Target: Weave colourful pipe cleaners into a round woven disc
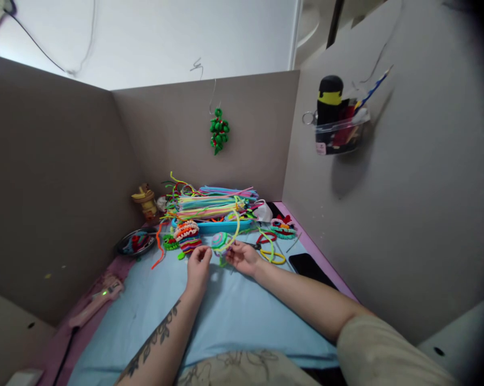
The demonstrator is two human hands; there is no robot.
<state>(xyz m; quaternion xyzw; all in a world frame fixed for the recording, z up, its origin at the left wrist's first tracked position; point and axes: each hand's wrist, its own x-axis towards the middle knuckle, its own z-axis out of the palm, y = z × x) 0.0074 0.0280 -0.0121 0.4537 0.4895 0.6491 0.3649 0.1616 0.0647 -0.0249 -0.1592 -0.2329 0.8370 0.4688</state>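
Note:
My left hand (198,262) and my right hand (242,256) meet over the light blue mat (226,316). Between their fingertips sits a small round pipe-cleaner piece (219,240) in pink, teal and purple. A yellow-green pipe cleaner (236,225) rises from it and curves back toward the stack. Both hands pinch at this piece; the right hand's fingers hold the strand end. Just left of the piece lie striped pipe-cleaner shapes (187,236).
A blue tray (218,226) carries a stack of coloured pipe cleaners (212,202). A metal bowl (136,242) and pink glue gun (99,300) lie left. A black phone (308,266) lies right. Grey partition walls surround the desk; a green ornament (219,130) hangs behind.

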